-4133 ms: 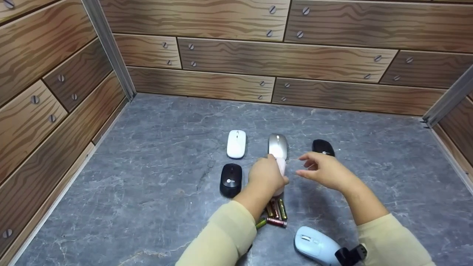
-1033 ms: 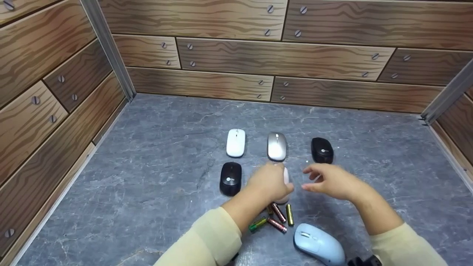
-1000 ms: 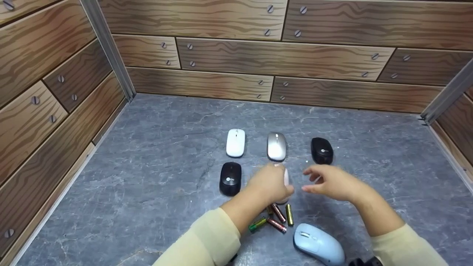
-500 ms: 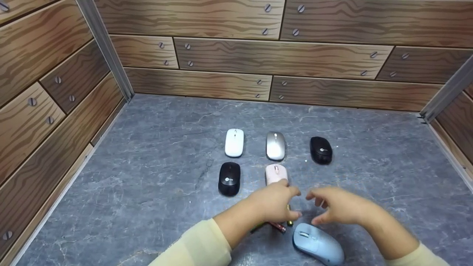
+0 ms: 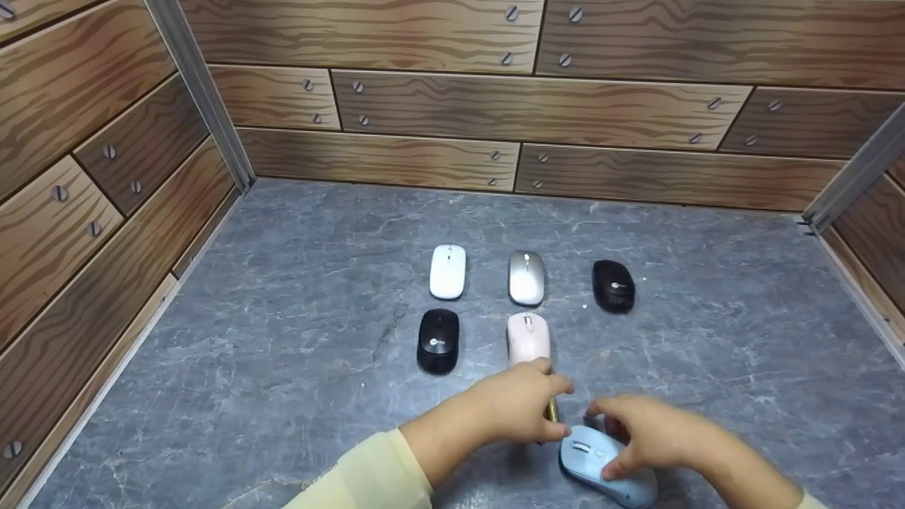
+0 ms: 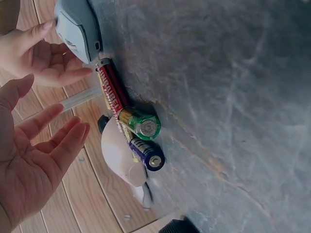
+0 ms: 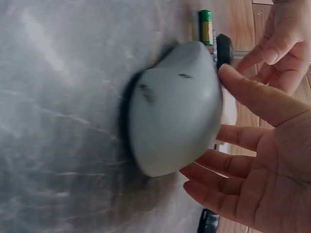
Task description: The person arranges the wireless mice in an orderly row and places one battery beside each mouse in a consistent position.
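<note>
Light-blue mouse (image 5: 588, 456): resting on gray marbled surface (image 5: 318, 389), nearest the person of all mice in head view, front end toward upper left. Right hand (image 5: 654, 438) directly over and around it, fingers wide: thumb across the near part of the shell, remaining fingers curved past the far side, mouse in between. In right wrist view, thumb and fingertips along the shell's edge, thumb well apart from the rest; contact, cannot tell. Left hand (image 5: 520, 403) likewise wide, nothing held, thumb tip just beside the mouse's front end; touching or not, unclear. Partly behind left hand: pink mouse (image 5: 528, 338), gold battery (image 5: 552, 411). Close by in left wrist view: red battery (image 6: 112, 87), green-ended battery (image 6: 143, 126), blue-ended battery (image 6: 148, 156). Farther off: silver mouse (image 5: 527, 278), white mouse (image 5: 447, 272).
</note>
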Available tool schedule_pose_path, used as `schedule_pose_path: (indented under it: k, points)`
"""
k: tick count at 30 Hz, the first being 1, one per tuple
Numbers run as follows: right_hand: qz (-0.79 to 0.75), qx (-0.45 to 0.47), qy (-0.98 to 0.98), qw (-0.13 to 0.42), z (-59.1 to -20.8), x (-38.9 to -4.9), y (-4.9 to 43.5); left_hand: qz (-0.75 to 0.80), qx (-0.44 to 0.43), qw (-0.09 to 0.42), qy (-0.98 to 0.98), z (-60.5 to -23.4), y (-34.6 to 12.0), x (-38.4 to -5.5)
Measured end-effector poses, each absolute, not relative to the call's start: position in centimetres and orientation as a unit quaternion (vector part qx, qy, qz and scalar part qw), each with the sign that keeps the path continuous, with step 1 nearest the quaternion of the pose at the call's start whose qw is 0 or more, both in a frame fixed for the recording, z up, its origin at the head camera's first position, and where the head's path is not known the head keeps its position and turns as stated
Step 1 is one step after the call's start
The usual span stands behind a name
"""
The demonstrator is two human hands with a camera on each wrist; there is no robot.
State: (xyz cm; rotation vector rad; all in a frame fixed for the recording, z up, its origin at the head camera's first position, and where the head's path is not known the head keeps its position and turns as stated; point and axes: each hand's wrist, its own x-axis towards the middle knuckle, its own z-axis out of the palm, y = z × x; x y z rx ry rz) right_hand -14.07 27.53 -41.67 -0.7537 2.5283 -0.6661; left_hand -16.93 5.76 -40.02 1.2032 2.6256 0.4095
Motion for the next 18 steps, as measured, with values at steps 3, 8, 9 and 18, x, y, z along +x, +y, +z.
schedule_pose_path:
  k: [3, 8, 9, 18]
  points:
    - [-0.241, -0.275, 0.908, 0.204, -42.1, -13.7, 27.6, 0.139, 0.415, 0.103, 0.893, -40.3, 5.6, -16.8]
    - [-0.215, -0.274, 0.919, 0.185, -42.6, -12.8, 27.4, 0.146, 0.423, 0.095, 0.889, -40.5, 5.5, -16.7]
    - [-0.209, -0.27, 0.922, 0.182, -42.7, -12.6, 27.3, 0.146, 0.424, 0.095, 0.889, -40.6, 5.5, -16.7]
    - [-0.16, -0.27, 0.938, 0.151, -43.2, -11.8, 27.0, 0.141, 0.429, 0.089, 0.888, -40.8, 5.6, -16.5]
